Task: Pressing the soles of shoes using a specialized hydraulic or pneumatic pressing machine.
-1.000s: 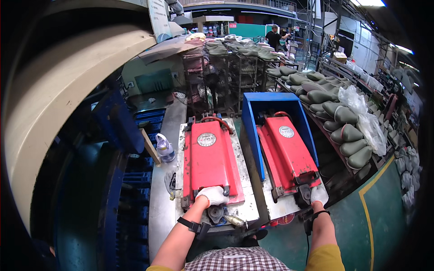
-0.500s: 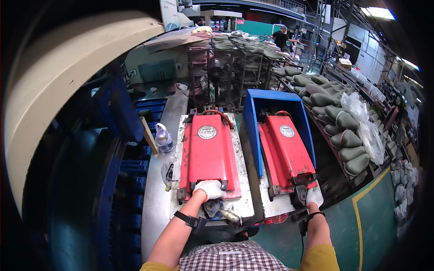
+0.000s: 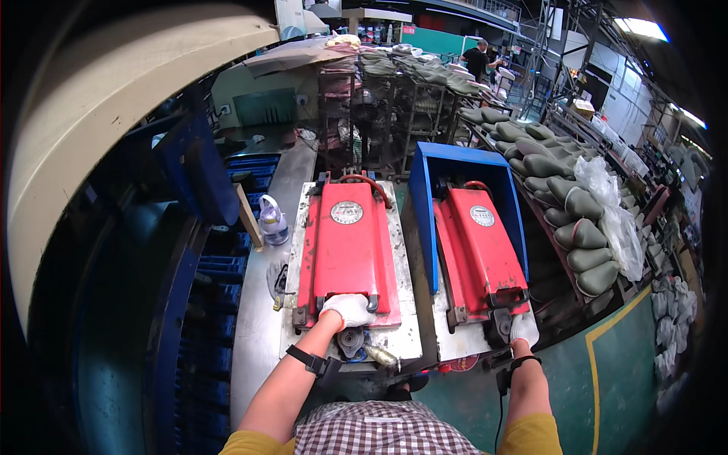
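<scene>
Two red machine covers stand side by side before me. My left hand [image 3: 347, 309], in a white glove, is closed over the black front handle of the left red cover [image 3: 346, 250]; its fingertips are hidden. Below that hand are a dark round knob [image 3: 351, 343] and a small pale-gold bottle-like object [image 3: 381, 356]. My right hand [image 3: 524, 329], gloved in white too, lies at the front right corner of the right red cover [image 3: 486, 243], beside a dark round fitting [image 3: 500, 326]. Its fingers cannot be made out. A blue hood [image 3: 464, 155] frames the back and sides of the right cover.
A clear bottle with a pale lilac top [image 3: 273, 221] stands on the metal bench [image 3: 255, 334] to the left. Green-grey boot-like shapes [image 3: 584, 203] pile up on a rack at right, with clear plastic [image 3: 618, 227] over some. Far off, a person [image 3: 476, 61] stands.
The view has shifted slightly. Both gloved hands stay at the same spots on the two machines. The far person's outstretched arm has drawn in.
</scene>
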